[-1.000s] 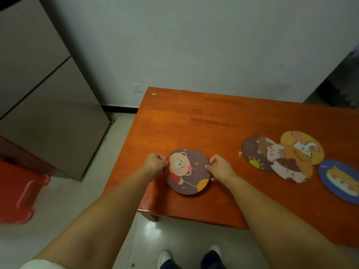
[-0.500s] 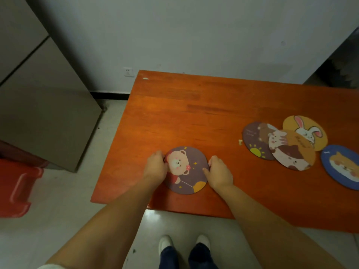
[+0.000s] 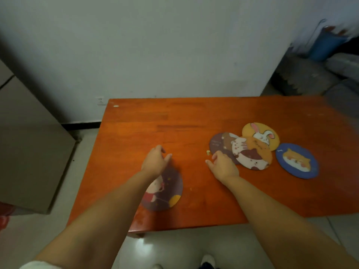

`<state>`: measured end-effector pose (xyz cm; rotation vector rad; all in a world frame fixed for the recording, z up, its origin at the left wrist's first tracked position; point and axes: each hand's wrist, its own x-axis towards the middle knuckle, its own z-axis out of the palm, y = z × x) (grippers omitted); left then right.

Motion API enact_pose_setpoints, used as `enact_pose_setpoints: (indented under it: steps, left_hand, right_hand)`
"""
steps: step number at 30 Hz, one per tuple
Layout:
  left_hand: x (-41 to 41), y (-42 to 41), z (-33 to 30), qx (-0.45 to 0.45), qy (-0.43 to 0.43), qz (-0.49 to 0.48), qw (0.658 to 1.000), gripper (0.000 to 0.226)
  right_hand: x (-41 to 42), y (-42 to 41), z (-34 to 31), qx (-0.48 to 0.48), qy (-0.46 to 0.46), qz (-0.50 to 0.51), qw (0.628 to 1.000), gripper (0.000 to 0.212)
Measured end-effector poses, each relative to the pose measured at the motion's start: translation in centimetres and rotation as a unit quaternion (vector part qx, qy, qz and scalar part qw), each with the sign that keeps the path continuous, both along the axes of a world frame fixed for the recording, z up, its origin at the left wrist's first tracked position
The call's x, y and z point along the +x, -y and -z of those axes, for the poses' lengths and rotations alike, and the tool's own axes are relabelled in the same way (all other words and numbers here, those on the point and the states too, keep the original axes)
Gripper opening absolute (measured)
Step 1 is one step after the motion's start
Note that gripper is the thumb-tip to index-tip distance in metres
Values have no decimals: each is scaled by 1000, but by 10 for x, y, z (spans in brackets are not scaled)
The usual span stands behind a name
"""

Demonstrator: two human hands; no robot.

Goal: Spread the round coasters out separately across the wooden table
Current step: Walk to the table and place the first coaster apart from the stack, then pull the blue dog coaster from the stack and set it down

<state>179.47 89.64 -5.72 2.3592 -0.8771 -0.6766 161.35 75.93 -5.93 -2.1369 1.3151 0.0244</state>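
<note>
Bear coaster (image 3: 165, 193): a flat purple disc printed with a cartoon bear and a yellow spot, laid near the front edge of the table toward its left end; its left part is hidden by the left forearm.
Overlapping coasters: a dark purple coaster (image 3: 217, 144), an orange-brown cat coaster (image 3: 252, 154) and a yellow rabbit coaster (image 3: 260, 133) are seen stacked partly over one another at the right of centre, with the cat coaster on top.
Blue coaster (image 3: 297, 161): a round blue disc with an orange animal face, laid just beside the cat coaster, apart from it or barely so.
Left hand (image 3: 155, 162): held above the far edge of the bear coaster, fingers loosely spread, nothing gripped.
Right hand (image 3: 223, 165): held at the near edge of the dark purple coaster, fingers parted and empty; contact with that coaster cannot be told.
Table (image 3: 194, 117): a smooth, glossy orange-red wooden top with visible plank joints.
Crumb (image 3: 208, 152): a small pale bit lying by the right fingertips.
Surroundings: a white wall (image 3: 155, 45) behind, a grey cabinet (image 3: 29, 152) at the left, pale floor tiles (image 3: 174, 249) below.
</note>
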Motion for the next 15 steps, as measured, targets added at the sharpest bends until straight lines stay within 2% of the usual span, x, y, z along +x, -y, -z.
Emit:
enact_pose_setpoints:
  steps: [6, 8, 15]
  left_hand:
    - [-56, 89, -21, -55, 3, 29, 998, 35]
    - [-83, 123, -21, -60, 0, 31, 998, 34]
    - [-188, 237, -4, -22, -62, 48, 997, 34]
  right_hand:
    - [-70, 77, -12, -31, 8, 43, 999, 32]
    - [-98, 111, -16, -37, 1, 38, 999, 24]
    - [-209, 231, -18, -14, -18, 73, 997, 36]
